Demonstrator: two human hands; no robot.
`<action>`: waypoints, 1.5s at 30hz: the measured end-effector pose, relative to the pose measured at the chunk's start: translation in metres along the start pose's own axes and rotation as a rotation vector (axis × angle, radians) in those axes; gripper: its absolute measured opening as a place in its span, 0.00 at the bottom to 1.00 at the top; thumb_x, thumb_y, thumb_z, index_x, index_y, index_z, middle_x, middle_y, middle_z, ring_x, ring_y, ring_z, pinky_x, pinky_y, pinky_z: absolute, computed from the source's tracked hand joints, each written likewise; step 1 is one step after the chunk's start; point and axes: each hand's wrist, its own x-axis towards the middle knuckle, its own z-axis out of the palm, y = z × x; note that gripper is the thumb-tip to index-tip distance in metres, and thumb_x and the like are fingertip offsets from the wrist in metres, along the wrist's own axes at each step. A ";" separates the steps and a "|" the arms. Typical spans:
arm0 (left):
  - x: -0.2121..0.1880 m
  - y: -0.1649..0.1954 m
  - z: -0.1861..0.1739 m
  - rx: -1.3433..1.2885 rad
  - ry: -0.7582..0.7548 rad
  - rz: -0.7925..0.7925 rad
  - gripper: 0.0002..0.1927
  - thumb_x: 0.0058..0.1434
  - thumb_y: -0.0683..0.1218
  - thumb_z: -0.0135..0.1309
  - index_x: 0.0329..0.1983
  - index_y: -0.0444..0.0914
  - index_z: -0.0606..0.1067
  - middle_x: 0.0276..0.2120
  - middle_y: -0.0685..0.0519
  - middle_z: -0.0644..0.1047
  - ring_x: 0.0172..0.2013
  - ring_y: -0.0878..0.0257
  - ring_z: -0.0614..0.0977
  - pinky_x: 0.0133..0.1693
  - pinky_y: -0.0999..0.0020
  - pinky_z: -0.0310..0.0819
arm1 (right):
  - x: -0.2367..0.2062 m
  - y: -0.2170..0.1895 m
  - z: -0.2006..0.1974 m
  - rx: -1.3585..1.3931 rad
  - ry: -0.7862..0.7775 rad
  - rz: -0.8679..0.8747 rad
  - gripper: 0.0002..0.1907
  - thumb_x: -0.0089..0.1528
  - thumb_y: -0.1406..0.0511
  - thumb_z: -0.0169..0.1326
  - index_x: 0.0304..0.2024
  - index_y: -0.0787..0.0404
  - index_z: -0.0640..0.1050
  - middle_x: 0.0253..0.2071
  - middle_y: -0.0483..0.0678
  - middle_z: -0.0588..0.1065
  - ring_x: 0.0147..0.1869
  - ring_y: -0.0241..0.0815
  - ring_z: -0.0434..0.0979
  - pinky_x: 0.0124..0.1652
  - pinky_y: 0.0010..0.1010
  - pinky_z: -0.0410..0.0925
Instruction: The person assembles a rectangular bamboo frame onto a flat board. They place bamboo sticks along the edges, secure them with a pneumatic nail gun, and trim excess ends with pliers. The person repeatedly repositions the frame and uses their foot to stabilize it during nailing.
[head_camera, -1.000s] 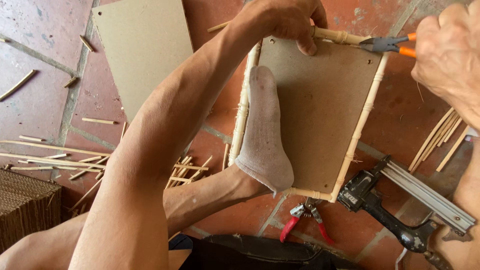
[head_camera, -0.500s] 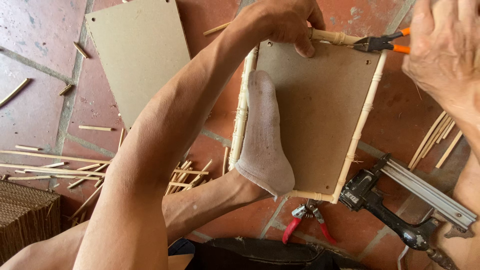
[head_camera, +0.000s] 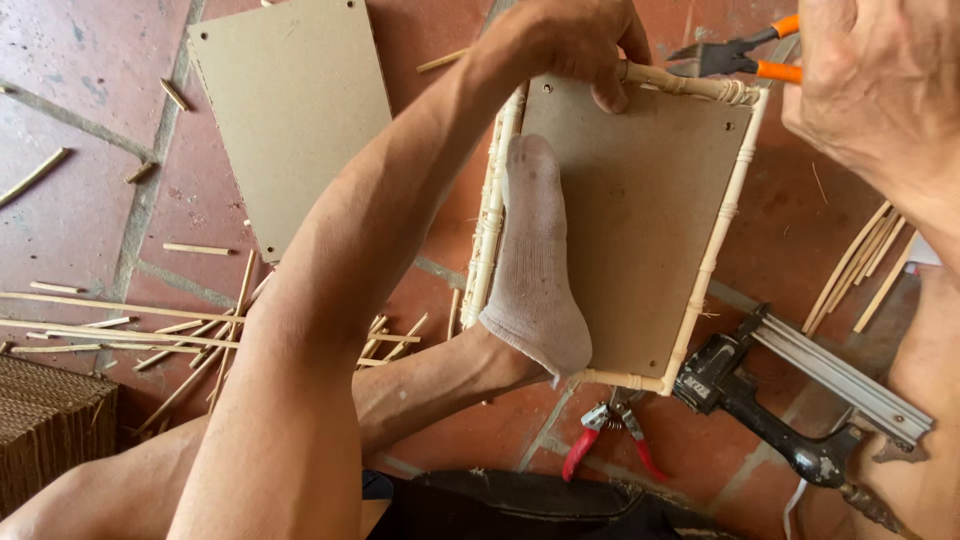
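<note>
Left hand closed round top cane rail of tray, steadying corner; right hand shut on orange-handled pliers, jaws at rail's binding (grip itself mostly hidden); socked foot presses board to tiled floor, pinning it; nail gun, red cutters, spare board lie near.

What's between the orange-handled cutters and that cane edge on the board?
Nothing visible. The cutters in the right hand have their tip beside the top cane rail of the framed board, with only bare floor between. The left hand grips that rail further left, clear of the tip.
</note>
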 end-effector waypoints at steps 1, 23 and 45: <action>-0.001 0.001 -0.001 0.004 -0.008 -0.004 0.29 0.44 0.46 0.72 0.53 0.53 0.81 0.44 0.55 0.84 0.41 0.63 0.84 0.42 0.62 0.79 | 0.002 0.001 0.010 0.020 0.036 0.020 0.17 0.60 0.70 0.54 0.51 0.66 0.67 0.38 0.49 0.65 0.46 0.41 0.64 0.45 0.34 0.56; 0.005 -0.008 -0.003 0.046 -0.080 0.065 0.26 0.46 0.45 0.69 0.51 0.56 0.83 0.38 0.58 0.85 0.36 0.67 0.82 0.37 0.65 0.76 | 0.028 0.002 -0.090 -0.433 0.341 -0.164 0.10 0.68 0.61 0.54 0.32 0.53 0.74 0.31 0.42 0.65 0.40 0.36 0.66 0.44 0.28 0.60; -0.016 -0.038 -0.014 0.026 0.127 0.181 0.33 0.49 0.43 0.69 0.61 0.42 0.74 0.50 0.45 0.80 0.44 0.59 0.83 0.45 0.58 0.81 | 0.016 0.003 0.005 0.030 0.030 -0.011 0.13 0.64 0.69 0.52 0.51 0.66 0.71 0.31 0.47 0.66 0.43 0.40 0.66 0.47 0.37 0.56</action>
